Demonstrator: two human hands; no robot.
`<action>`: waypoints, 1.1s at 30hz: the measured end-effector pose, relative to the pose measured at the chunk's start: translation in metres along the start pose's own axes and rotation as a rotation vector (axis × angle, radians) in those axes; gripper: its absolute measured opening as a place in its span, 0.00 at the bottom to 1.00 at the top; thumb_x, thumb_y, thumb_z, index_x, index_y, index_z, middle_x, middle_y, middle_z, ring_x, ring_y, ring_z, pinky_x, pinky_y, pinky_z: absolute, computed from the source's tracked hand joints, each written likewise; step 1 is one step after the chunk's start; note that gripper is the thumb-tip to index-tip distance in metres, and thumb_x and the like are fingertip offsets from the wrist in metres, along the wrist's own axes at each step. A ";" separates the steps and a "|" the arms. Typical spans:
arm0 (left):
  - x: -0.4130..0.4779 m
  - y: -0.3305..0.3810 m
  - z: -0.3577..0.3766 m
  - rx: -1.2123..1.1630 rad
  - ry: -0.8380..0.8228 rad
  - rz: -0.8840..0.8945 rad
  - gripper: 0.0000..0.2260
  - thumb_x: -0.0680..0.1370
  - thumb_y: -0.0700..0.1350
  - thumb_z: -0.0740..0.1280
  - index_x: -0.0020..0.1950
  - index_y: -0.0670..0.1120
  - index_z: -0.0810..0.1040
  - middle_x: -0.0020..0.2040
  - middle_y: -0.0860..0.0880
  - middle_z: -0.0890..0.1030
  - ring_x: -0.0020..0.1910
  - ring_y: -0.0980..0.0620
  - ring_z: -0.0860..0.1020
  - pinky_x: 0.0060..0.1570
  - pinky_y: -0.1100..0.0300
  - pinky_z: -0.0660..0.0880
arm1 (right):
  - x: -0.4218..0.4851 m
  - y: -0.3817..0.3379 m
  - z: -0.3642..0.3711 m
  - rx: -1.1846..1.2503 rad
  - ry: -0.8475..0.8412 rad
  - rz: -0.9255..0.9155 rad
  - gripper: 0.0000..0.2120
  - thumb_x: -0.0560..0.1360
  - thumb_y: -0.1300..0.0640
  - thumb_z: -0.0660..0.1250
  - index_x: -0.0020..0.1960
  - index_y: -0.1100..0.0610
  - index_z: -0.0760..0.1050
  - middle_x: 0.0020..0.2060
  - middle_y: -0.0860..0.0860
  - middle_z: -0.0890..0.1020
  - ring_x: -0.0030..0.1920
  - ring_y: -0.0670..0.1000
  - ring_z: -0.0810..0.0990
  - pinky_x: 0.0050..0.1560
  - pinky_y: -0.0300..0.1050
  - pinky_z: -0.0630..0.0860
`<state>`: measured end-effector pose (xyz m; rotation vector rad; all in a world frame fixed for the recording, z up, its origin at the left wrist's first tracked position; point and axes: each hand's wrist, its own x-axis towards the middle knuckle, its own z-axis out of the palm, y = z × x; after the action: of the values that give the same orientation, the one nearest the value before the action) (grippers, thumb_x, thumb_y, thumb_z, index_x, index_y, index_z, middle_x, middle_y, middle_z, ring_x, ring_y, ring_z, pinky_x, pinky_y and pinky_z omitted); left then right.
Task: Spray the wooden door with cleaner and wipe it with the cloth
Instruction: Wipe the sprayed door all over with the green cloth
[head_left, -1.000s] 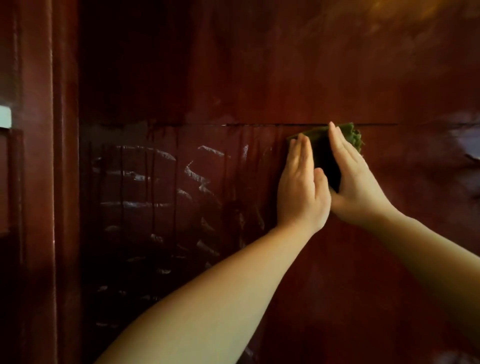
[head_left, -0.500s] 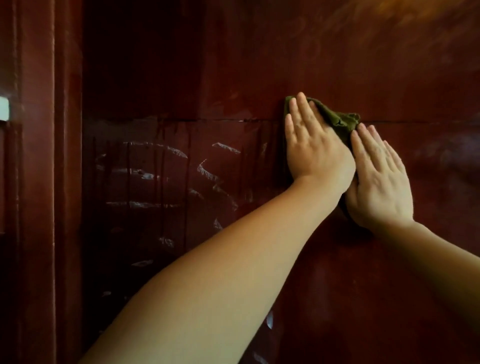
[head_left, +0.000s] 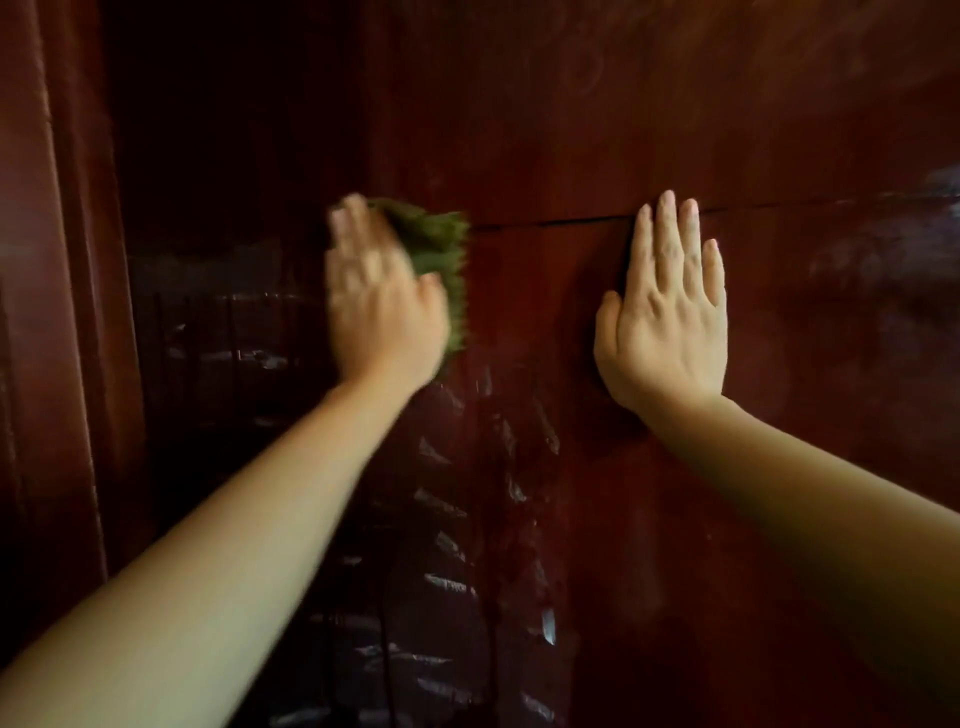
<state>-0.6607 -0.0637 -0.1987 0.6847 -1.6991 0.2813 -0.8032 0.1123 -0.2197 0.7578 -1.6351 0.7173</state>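
Cloth (head_left: 439, 249) pressed on door (head_left: 571, 130) under left grip (head_left: 384, 306).

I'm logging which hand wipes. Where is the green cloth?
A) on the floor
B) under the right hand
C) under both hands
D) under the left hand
D: the green cloth shows from under the left hand, while the right hand lies flat on the bare door, apart from it.
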 end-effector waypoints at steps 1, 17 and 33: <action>0.001 -0.032 0.001 -0.004 0.004 -0.058 0.31 0.80 0.51 0.52 0.77 0.33 0.52 0.80 0.36 0.47 0.80 0.39 0.46 0.78 0.45 0.47 | -0.001 0.000 0.002 -0.011 0.007 0.001 0.34 0.79 0.51 0.52 0.80 0.62 0.46 0.80 0.58 0.48 0.80 0.56 0.43 0.79 0.54 0.44; -0.146 0.123 0.033 -0.036 -0.155 0.483 0.32 0.78 0.55 0.57 0.80 0.47 0.54 0.81 0.44 0.52 0.80 0.44 0.48 0.78 0.48 0.46 | -0.046 0.046 -0.022 0.189 -0.079 -0.033 0.30 0.78 0.53 0.51 0.79 0.58 0.54 0.80 0.55 0.53 0.80 0.52 0.47 0.77 0.48 0.45; -0.188 0.084 0.035 0.062 -0.202 0.392 0.33 0.76 0.53 0.58 0.78 0.40 0.59 0.80 0.37 0.53 0.79 0.37 0.50 0.76 0.43 0.47 | -0.077 0.030 -0.003 -0.085 -0.073 0.022 0.36 0.77 0.49 0.55 0.80 0.58 0.46 0.80 0.57 0.48 0.80 0.57 0.45 0.78 0.56 0.45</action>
<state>-0.7177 0.0387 -0.3720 0.4298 -2.0225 0.5568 -0.8132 0.1404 -0.2970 0.7126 -1.7318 0.6377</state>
